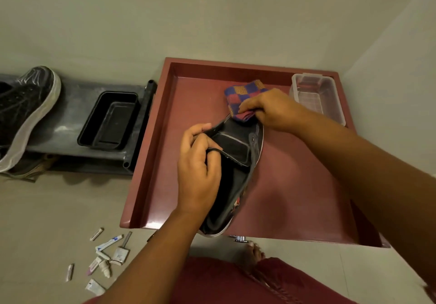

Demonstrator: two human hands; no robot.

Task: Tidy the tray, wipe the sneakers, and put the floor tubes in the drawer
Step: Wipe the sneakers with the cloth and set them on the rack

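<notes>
Head view looks down on a red drawer (153, 162) pulled open over the floor. Over it, the left hand (198, 174) grips a black sneaker (236, 162) by its collar, fingers (200, 138) curled around the edge. The right hand (271, 110) presses a checked cloth (245, 91) against the sneaker's far end, fingers clenched on the fabric. A clear plastic box (318, 96) sits in the drawer's far right corner. At left, a second sneaker (26, 112) and a black tray (108, 119) rest on a grey shelf (70, 105). Small tubes (106, 254) lie scattered on the floor (47, 209), near left.
</notes>
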